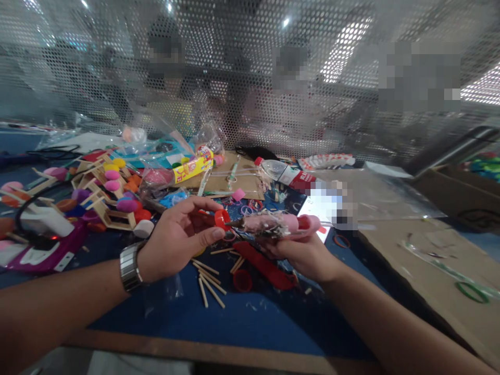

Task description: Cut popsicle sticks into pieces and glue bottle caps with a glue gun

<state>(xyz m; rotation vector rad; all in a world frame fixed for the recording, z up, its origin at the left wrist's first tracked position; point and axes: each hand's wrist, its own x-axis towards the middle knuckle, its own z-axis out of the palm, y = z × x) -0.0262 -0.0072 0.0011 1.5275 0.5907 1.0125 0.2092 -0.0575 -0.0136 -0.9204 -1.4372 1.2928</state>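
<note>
My left hand (175,237), with a metal watch on its wrist, pinches a red bottle cap (222,219) between thumb and fingers. My right hand (304,255) is wrapped round a pink hot glue gun (273,224), smeared with whitish and dark residue. Its narrow tip points left and meets or nearly meets the cap; I cannot tell which. Below the hands, several small wooden sticks (209,281) lie loose on the blue table (234,325). Near them are another red cap (242,280) and a flat red strip (269,268).
Wooden-stick constructions with coloured caps (113,208) crowd the left, beside a purple-and-white device (50,245). Behind lie a plastic bottle (287,173), a yellow packet (194,165) and a lit phone (318,208). Cardboard (414,271) covers the right side. A perforated metal screen (242,67) stands at the back.
</note>
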